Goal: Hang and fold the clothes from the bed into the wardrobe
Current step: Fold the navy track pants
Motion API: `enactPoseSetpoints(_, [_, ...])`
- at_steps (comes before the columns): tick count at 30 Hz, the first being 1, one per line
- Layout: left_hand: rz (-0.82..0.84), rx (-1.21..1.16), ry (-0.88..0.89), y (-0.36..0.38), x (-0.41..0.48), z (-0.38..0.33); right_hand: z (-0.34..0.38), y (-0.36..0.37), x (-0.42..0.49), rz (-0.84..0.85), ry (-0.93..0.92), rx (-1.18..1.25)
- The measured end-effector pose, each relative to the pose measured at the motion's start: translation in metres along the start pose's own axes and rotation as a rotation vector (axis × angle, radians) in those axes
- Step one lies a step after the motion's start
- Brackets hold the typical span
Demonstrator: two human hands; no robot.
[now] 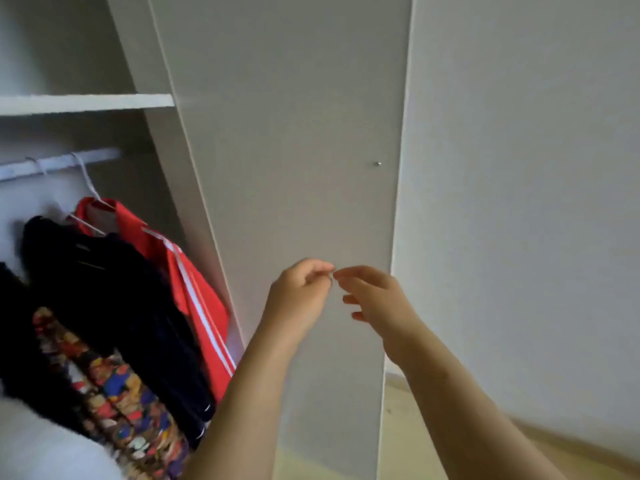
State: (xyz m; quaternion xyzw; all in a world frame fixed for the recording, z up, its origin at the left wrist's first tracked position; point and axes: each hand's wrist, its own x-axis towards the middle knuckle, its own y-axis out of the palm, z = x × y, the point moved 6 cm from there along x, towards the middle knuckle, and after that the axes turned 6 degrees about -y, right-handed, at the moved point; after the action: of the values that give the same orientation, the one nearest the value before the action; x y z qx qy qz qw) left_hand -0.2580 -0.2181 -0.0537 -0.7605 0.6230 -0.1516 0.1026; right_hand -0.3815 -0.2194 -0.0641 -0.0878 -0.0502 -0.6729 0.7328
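My left hand and my right hand meet in front of the open wardrobe door, fingertips almost touching. The left hand's fingers are curled with thumb and forefinger pressed together; I cannot tell whether something tiny sits between them. My right hand's fingers are loosely spread and hold nothing. Inside the wardrobe at the left, a red jacket with white stripes, a dark garment and a multicoloured patterned garment hang on white hangers from the rail.
A white shelf runs above the rail. A small metal knob sticks out of the door. A pale wall stands at the right, with light wooden floor below. Something white and blurred fills the lower left corner.
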Motion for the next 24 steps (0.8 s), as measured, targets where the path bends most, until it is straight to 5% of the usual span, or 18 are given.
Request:
enactPoseSetpoints(10, [0.641,-0.055,-0.508,0.296,-0.128,0.063,-0.163,-0.26,-0.179,-0.529,0.511,-0.008])
enactPoseSetpoints(24, [1.18,0.223,-0.507,0.515,-0.243,0.043,-0.227,-0.41,-0.365,-1.119,0.85,0.089])
